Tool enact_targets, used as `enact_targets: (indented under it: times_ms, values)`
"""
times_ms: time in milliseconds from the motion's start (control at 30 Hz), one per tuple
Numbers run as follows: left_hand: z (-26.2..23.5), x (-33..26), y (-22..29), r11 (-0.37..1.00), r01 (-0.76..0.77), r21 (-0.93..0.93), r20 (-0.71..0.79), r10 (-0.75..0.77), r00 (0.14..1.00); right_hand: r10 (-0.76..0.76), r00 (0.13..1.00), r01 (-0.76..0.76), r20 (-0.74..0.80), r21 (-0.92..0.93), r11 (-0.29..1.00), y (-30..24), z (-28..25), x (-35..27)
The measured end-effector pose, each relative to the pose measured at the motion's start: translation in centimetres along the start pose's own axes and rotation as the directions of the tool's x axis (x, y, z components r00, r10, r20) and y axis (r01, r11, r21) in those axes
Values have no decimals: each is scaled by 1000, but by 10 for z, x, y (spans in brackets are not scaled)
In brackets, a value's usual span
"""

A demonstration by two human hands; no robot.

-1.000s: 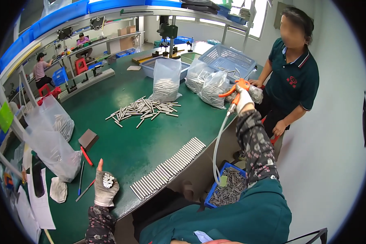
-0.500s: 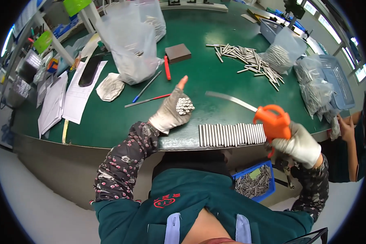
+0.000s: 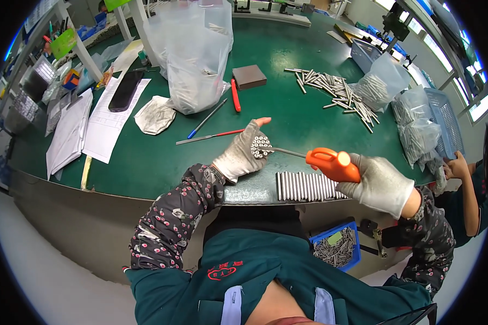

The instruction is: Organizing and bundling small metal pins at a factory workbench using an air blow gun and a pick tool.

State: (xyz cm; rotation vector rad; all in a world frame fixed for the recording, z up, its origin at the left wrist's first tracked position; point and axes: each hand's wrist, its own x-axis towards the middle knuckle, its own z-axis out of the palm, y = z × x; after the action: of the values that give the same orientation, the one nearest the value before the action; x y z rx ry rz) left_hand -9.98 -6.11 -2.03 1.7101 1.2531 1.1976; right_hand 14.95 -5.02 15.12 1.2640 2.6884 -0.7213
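Observation:
A tight bundle of short metal rods is gripped in my gloved left hand, their round ends facing right and the thumb stretched out above them. My gloved right hand is wrapped round an orange tool that looks like an air blow gun. From it a long thin metal nozzle reaches left, its tip at the rod ends. Whether the tip touches them I cannot tell. Below the tool, a row of similar rods lies side by side near the table's front edge.
Loose rods lie scattered at the back right, beside bagged rods and a blue-grey basket. Left are a large plastic bag, red marker, phone and papers. A blue bin of rods stands below; another person's hand is far right.
My right hand has swung the orange tool so its nozzle meets the rod ends. My left hand still grips the bundle. The whole view has shifted slightly.

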Motion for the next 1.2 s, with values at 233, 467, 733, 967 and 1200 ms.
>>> enact_targets:
  times_ms: [233,467,733,967,1200]
  values:
    - [-1,1,1,999,3,-34,19,-2,1000,-39,999,38,-29,-50,998,2,1,7]
    - [0,2,0,1000,-8,6,11,8,1000,-1,998,1,-59,-4,1000,4,1,9]
    - [-1,2,-1,999,9,-40,24,-9,1000,-9,998,7,-67,-21,1000,7,3,9]
    - [1,1,-3,998,25,57,4,-25,1000,-58,994,57,-95,-17,998,11,5,8]
    - [1,4,-1,996,89,-18,27,-88,996,34,995,-36,-94,-19,999,13,-1,2]
